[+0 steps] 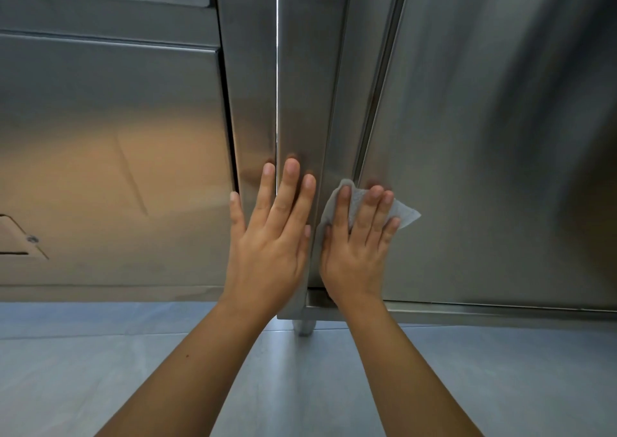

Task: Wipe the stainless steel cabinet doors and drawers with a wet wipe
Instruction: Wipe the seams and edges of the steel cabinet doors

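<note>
My right hand (pixel 357 246) presses a white wet wipe (pixel 405 214) flat against the lower left corner of a stainless steel cabinet door (pixel 484 169). The wipe sticks out above and to the right of my fingers. My left hand (pixel 272 236) lies flat and empty, fingers spread, on the steel upright post (pixel 300 86) between the door and the drawers. A large steel drawer front (pixel 110 169) fills the left side, with a narrower drawer (pixel 100 12) above it.
A thin bright gap (pixel 277 52) runs down between the two cabinet units. A round cabinet foot (pixel 303 328) stands on the pale grey tiled floor (pixel 100 370) below my hands. A recessed handle (pixel 16 239) shows at the left edge.
</note>
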